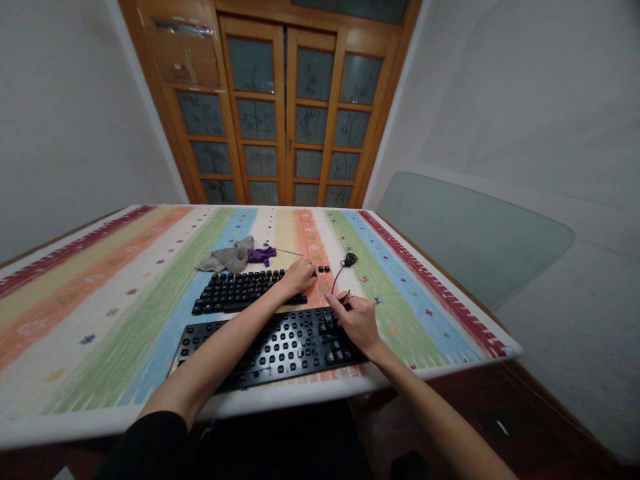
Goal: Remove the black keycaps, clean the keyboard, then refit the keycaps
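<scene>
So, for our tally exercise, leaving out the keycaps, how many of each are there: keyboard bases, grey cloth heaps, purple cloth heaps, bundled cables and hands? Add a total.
Keyboard base: 1
Grey cloth heap: 1
Purple cloth heap: 1
Bundled cable: 1
Hands: 2, the left hand and the right hand
Total: 6

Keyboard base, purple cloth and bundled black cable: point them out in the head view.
Keyboard base (285,343): head view, middle of its key area.
Purple cloth (261,256): head view, middle of its crumpled top.
Black cable (351,260): head view, its bundled end.
</scene>
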A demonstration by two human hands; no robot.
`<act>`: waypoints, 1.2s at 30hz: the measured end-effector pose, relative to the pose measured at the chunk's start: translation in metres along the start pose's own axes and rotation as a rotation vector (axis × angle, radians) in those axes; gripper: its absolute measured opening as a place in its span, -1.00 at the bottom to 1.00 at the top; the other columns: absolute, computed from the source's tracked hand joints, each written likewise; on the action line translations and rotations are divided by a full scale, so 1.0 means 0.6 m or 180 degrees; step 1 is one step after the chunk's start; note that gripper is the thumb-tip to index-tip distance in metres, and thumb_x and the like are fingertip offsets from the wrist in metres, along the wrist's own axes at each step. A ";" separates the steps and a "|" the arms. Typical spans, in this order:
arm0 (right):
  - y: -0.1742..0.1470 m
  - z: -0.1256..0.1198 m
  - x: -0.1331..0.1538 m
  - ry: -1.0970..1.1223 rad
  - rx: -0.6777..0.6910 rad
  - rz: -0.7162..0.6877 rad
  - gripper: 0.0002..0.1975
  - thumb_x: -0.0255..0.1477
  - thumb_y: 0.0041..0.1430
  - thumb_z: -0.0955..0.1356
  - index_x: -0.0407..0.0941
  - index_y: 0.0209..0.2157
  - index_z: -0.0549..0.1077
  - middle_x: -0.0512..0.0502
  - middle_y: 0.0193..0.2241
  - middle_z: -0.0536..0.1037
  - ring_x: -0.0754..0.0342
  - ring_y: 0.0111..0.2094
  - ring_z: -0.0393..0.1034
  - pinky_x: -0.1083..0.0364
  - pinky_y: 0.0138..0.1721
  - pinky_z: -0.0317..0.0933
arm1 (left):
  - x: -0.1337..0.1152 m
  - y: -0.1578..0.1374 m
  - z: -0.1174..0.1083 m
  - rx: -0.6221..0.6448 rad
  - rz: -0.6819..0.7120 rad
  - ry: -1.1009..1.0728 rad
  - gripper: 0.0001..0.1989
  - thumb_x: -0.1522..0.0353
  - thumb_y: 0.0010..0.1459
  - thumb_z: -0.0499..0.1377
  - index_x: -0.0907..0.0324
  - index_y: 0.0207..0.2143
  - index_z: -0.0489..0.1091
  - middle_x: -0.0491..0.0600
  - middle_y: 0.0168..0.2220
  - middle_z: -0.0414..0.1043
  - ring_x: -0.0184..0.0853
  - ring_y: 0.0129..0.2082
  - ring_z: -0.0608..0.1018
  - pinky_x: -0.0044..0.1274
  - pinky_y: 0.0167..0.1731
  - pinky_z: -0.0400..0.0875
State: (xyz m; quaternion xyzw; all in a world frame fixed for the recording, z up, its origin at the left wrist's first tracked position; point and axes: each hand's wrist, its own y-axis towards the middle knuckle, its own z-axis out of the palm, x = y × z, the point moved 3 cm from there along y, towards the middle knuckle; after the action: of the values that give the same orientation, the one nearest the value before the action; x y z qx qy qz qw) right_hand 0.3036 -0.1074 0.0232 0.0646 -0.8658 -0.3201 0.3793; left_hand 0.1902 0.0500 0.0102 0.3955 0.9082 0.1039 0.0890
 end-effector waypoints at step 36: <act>0.055 0.030 -0.008 -0.0860 0.0899 -0.0265 -0.40 -0.04 0.34 0.20 -0.14 -0.61 0.47 -0.13 -0.63 0.54 0.07 -0.58 0.43 0.15 -0.50 0.09 | -0.048 -0.123 -0.071 0.0207 0.0839 -0.1049 -0.93 0.51 0.10 0.18 0.25 -0.38 0.47 -0.04 -0.38 0.49 -0.36 -0.34 0.49 -0.57 -0.26 0.34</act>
State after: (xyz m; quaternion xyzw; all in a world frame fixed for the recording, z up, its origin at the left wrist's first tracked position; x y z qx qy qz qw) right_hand 0.2986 -0.0705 0.0307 0.1094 -0.9417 -0.2166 0.2332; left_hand 0.1476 -0.0258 0.0341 0.5251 0.8247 0.0192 0.2091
